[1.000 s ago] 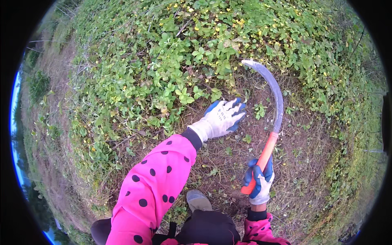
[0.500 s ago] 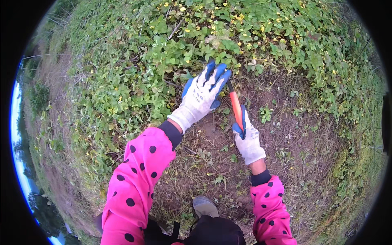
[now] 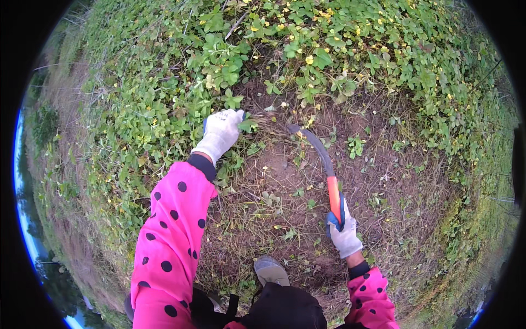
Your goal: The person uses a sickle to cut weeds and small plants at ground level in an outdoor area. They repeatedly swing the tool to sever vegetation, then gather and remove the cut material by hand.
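My right hand (image 3: 345, 236), in a white glove with blue palm and fingers, grips the orange handle of a sickle (image 3: 333, 193). The dark curved blade points up and to the left, its tip just above bare soil. My left hand (image 3: 220, 131), gloved alike, is closed in a fist around a tuft of green plants (image 3: 249, 125). Leaves and thin stems stick out on the fist's right side, apart from the sickle tip. The fingers' inner side is hidden.
Dense low plants (image 3: 159, 104) with yellow flowers cover the ground ahead and to the left. Brown soil (image 3: 279, 164) with cut stems and small sprigs lies between my arms. My shoe (image 3: 271, 271) stands at the bottom middle. A dry stick (image 3: 236, 24) pokes out above.
My left hand has moved left and closed around the plants. The right hand has drawn the sickle back toward me and slightly right, so its whole blade now shows.
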The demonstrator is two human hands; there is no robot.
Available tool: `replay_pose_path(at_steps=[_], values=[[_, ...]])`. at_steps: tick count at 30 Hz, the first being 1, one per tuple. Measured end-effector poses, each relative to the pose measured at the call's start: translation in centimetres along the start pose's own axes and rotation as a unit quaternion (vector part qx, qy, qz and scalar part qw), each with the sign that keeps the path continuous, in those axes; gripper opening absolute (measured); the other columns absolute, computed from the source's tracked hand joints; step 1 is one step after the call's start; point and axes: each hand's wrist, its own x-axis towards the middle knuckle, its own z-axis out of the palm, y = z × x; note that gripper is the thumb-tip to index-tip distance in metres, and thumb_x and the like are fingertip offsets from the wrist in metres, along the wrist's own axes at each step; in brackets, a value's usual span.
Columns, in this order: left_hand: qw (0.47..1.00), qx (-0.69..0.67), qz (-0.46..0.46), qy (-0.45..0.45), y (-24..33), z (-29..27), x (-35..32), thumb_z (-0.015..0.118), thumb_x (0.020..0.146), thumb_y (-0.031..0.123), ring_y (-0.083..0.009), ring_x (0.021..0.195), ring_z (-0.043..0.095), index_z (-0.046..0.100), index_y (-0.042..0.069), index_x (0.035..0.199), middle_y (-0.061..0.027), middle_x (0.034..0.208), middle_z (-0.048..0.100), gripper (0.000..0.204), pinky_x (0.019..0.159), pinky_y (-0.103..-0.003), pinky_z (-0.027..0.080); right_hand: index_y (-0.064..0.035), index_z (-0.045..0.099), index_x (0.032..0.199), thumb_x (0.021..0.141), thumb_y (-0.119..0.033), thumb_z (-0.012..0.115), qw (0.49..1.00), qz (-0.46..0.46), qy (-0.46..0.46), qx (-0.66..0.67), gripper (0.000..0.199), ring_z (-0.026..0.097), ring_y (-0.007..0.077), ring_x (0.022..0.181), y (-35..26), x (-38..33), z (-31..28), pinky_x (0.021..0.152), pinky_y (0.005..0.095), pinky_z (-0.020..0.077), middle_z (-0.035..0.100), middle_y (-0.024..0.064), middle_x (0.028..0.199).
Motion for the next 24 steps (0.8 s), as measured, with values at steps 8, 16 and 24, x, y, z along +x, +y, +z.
replay_pose_path(at_steps=[8,16,24], values=[[0.961,-0.161,-0.216,0.069,-4.8,0.7,-10.1,0.064,0.072,0.020,-0.0344,0.093,0.053,0.050,0.011,0.118,-0.0154,0.104,0.056,0.049,0.081,-0.041,0.043,-0.0099,0.026,0.137,0.082,-0.010,0.052,0.989,0.059,0.008,0.137,0.061,0.057,0.0258,0.066,-6.1,5.6,0.2,0.059,0.0340,0.0472,0.058,0.0145,0.083],[0.963,0.253,0.030,0.083,0.7,-0.5,5.8,0.070,0.067,0.024,-0.0375,0.127,0.028,0.012,0.017,0.141,-0.0137,0.142,0.025,0.095,0.090,-0.041,0.038,-0.0072,0.029,0.135,0.084,-0.024,0.052,0.995,0.008,-0.073,0.073,0.058,0.055,0.0410,0.090,-8.6,18.9,5.1,0.079,0.0411,0.0437,0.056,0.0264,0.103],[0.982,-0.006,-0.159,-0.098,-1.3,0.8,7.3,0.051,0.074,0.011,-0.0311,0.091,0.060,0.055,0.004,0.101,-0.0159,0.097,0.061,0.028,0.075,-0.041,0.049,-0.0044,0.031,0.133,0.084,-0.020,0.050,0.988,-0.087,0.003,-0.125,0.054,0.055,0.0421,0.084,-9.3,20.6,4.4,0.076,0.0442,0.0431,0.058,0.0253,0.095]])
